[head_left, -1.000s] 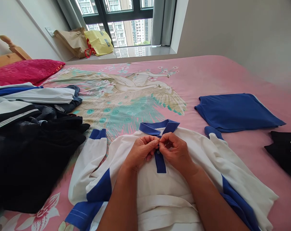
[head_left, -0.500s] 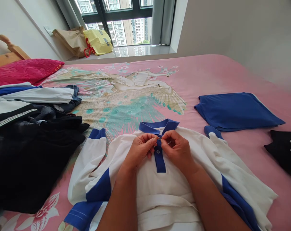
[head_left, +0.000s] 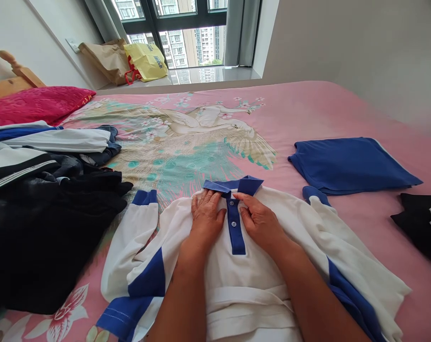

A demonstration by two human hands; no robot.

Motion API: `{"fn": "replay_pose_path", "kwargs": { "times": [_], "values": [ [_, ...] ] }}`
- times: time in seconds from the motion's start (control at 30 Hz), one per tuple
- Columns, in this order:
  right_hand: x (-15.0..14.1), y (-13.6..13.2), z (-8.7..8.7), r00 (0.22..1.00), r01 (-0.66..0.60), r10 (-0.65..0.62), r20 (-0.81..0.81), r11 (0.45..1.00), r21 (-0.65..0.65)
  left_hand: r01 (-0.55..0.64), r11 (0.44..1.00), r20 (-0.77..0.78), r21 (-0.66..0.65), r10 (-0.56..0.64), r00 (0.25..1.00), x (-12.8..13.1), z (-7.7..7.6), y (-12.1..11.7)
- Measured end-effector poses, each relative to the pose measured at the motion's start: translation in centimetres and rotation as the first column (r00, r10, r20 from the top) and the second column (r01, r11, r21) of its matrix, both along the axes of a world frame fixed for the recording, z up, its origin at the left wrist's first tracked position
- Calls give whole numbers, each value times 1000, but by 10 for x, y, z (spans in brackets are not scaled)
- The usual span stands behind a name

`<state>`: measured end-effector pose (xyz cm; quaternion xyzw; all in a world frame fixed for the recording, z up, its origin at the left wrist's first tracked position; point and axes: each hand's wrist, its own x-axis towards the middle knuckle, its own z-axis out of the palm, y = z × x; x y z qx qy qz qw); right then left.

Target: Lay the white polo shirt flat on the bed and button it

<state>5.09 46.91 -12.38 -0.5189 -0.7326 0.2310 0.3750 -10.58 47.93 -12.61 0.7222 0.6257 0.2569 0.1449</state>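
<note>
A white polo shirt (head_left: 249, 273) with blue collar, placket and side panels lies front up on the bed, its lower part folded up near me. My left hand (head_left: 206, 216) rests flat on the shirt just left of the placket, fingertips on the blue collar (head_left: 251, 184). On the other side of the placket (head_left: 237, 237), my right hand (head_left: 261, 221) touches the shirt, index finger stretched to the collar's base and thumb apart from it. The remaining right fingers are curled and partly hidden. Two small buttons show on the placket between my hands.
Dark and white clothes (head_left: 51, 228) are heaped at the left, beside a red pillow (head_left: 37, 104). Folded blue cloth (head_left: 354, 164) lies at the right, with a black garment (head_left: 420, 223) nearer the edge. Paper bag (head_left: 107, 59) and yellow bag (head_left: 146, 61) stand by the window.
Both hands have let go of the top button. My left hand has moved left and flattened on the shirt by the collar; my right index finger has stretched out toward the collar.
</note>
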Motion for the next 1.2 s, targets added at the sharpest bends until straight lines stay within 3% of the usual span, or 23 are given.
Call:
{"fn": "replay_pose_path", "kwargs": {
  "times": [0.13,0.27,0.33,0.43,0.53,0.6,0.7,0.8,0.87,0.97,1.2],
  "values": [
    [2,1,-2,992,76,-78,104,997,21,-95,994,-58,-45,93,994,1,-3,1],
    [2,0,0,990,-9,2,139,999,46,-143,989,-70,-33,141,988,-3,-4,3],
    [1,-1,0,981,-45,40,190,999,21,-184,983,-33,16,184,982,-7,-3,5],
    [4,2,-2,991,80,-87,101,994,71,-242,957,137,161,221,966,-10,0,7],
    [9,6,-4,955,295,-292,-43,942,162,-97,968,205,233,49,978,-10,1,7],
    [12,9,-5,948,317,-317,-39,922,221,10,985,167,171,-39,985,-9,2,6],
    [14,11,-10,960,272,-281,9,938,215,-21,995,131,97,8,991,-9,2,6],
    [17,13,-12,913,406,-407,-33,898,170,-74,986,163,147,50,985,-6,4,6],
    [19,13,-11,879,473,-476,-12,868,149,-7,985,161,172,-22,987,1,3,6],
    [18,12,-9,874,461,-475,105,878,132,131,985,115,109,-143,983,19,-1,9],
    [21,15,-22,819,502,-526,230,850,159,160,985,79,68,-165,983,40,-1,7]
  ]
}}
